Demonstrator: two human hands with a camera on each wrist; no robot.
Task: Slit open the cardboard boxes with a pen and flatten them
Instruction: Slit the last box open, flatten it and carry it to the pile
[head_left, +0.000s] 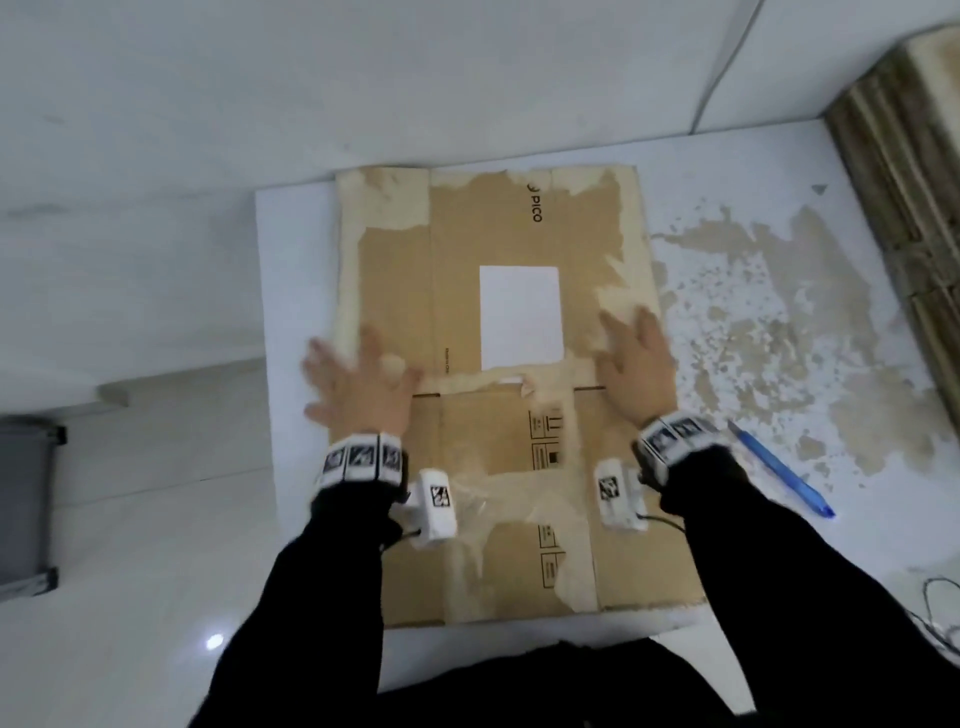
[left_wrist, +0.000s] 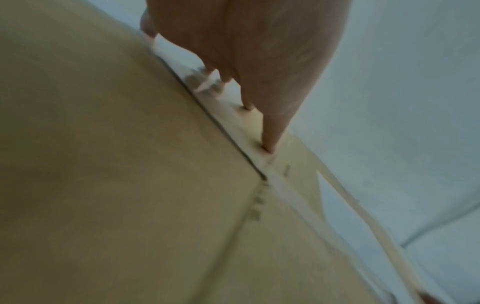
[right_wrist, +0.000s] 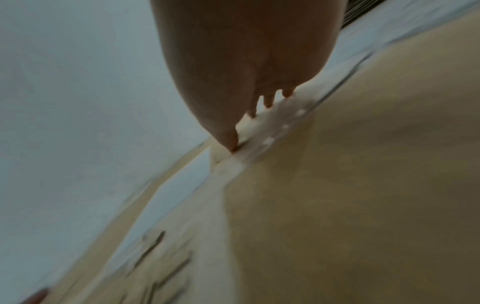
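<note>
A flattened brown cardboard box (head_left: 498, 322) with a white label and torn tape patches lies on a white table (head_left: 291, 291). My left hand (head_left: 358, 382) presses flat on its left edge, fingers spread and straight. Over by the box's right edge, my right hand (head_left: 636, 358) presses down the same way. The left wrist view shows the left hand (left_wrist: 249, 61) with its fingertips down on the cardboard (left_wrist: 103, 164). In the right wrist view the right hand (right_wrist: 233, 72) touches the cardboard (right_wrist: 363, 185) with straight fingers. A blue pen (head_left: 782, 470) lies on the table right of my right wrist.
The tabletop (head_left: 779, 312) right of the box is scuffed with brown patches. A ribbed brownish stack (head_left: 904, 171) stands at the far right. A grey bin (head_left: 21, 504) sits on the floor at the left. A thin cable (head_left: 940, 597) lies at the table's right near edge.
</note>
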